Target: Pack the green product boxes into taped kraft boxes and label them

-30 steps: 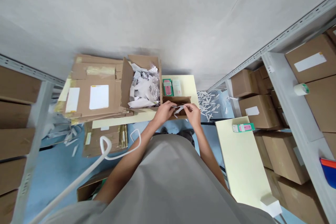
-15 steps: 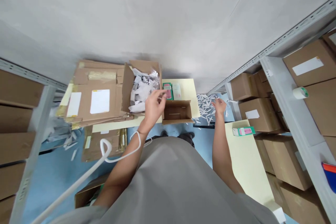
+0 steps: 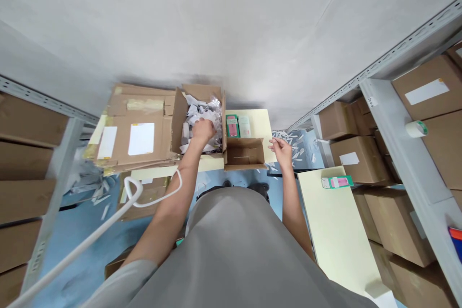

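Note:
My left hand [image 3: 204, 130] reaches into an open cardboard box [image 3: 178, 122] of crumpled white paper [image 3: 195, 106] and clear plastic wrap. Its fingers curl down into the filling, and what they hold, if anything, is hidden. To the right, my right hand [image 3: 282, 150] hovers by the table edge with thumb and fingers pinched together. Anything between those fingertips is too small to name. Between the hands stands a smaller open carton [image 3: 245, 154], with nothing visible inside. Behind it are a green and pink box [image 3: 233, 126] and a pale box [image 3: 244, 126].
Flattened cardboard [image 3: 162, 130] is stacked at left. White paper strips [image 3: 292, 144] lie beyond my right hand. Another green and pink box [image 3: 337, 182] rests on the right-hand table [image 3: 332, 231]. Shelves of cartons [image 3: 355, 156] flank both sides; a white curved rod [image 3: 90, 231] crosses lower left.
My left hand has gone from above the box's right edge down into the paper filling. My right hand has moved left, from over the white strips toward the small carton.

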The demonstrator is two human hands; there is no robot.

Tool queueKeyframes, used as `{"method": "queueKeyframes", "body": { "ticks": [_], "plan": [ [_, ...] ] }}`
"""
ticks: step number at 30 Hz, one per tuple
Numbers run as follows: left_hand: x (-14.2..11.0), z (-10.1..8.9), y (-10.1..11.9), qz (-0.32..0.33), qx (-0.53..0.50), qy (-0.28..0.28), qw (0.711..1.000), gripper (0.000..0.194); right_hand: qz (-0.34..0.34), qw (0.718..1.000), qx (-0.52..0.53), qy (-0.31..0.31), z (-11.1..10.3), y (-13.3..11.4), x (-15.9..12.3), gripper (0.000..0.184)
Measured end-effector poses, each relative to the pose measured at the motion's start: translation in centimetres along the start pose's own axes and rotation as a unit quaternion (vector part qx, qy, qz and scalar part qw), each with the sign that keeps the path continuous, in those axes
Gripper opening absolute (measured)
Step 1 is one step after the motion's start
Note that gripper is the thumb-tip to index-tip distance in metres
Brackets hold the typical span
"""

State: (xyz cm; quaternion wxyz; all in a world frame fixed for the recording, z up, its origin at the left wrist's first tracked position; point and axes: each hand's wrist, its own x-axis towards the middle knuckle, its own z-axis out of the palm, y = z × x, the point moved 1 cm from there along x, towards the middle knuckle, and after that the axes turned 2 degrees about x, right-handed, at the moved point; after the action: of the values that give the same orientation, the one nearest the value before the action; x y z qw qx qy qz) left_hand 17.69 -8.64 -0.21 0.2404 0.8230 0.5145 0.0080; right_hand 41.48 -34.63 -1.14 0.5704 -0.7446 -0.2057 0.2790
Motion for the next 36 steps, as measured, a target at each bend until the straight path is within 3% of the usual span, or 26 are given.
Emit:
{"method": "queueKeyframes", "body": {
  "ticks": [3, 8, 13, 17, 21, 23, 25, 28, 30, 36],
  "plan": [
    [-1.6, -0.8, -0.8, -0.017, 0.005, 0.081, 0.997, 0.05, -0.025, 1.0, -0.003, -0.014, 0.2, -1.1, -0.9, 0.061],
    [-5.4, -4.2, -2.7, 0.03, -0.082, 0.236, 0.968, 0.037, -0.074, 0.994, -0.007, -0.076, 2.0, -3.7, -3.1, 0.059],
    [-9.4, -7.5, -2.8, 0.067, -0.235, 0.31, 0.919, 0.03, -0.102, 0.979, 0.006, -0.174, 5.7, -6.6, -5.2, 0.056],
    [-11.6, -8.6, -2.1, 0.06, -0.391, 0.287, 0.873, 0.035, -0.104, 0.963, 0.039, -0.248, 8.5, -8.6, -6.3, 0.069],
    [-13.1, -8.3, -0.4, 0.1, -0.473, 0.166, 0.86, 0.047, -0.091, 0.945, 0.128, -0.287, 9.9, -10.3, -7.2, 0.103],
    [-13.6, -7.7, 0.6, 0.127, -0.475, 0.12, 0.863, 0.052, -0.086, 0.95, 0.155, -0.256, 9.8, -10.7, -7.4, 0.104],
    [-14.0, -6.8, 1.3, 0.146, -0.469, 0.108, 0.864, 0.054, -0.085, 0.968, 0.151, -0.18, 9.0, -10.4, -7.5, 0.092],
    [-14.2, -5.1, 2.1, 0.137, -0.468, 0.139, 0.862, 0.053, -0.076, 0.987, 0.123, -0.076, 7.2, -9.0, -7.4, 0.063],
    [-14.1, -3.6, 2.6, 0.109, -0.477, 0.158, 0.857, 0.05, -0.061, 0.99, 0.113, -0.053, 5.8, -7.6, -7.4, 0.052],
    [-14.5, 1.0, 4.9, 0.049, -0.547, 0.118, 0.828, 0.035, 0.006, 0.994, 0.106, 0.037, 2.2, -3.6, -6.9, 0.058]
  ]
}}
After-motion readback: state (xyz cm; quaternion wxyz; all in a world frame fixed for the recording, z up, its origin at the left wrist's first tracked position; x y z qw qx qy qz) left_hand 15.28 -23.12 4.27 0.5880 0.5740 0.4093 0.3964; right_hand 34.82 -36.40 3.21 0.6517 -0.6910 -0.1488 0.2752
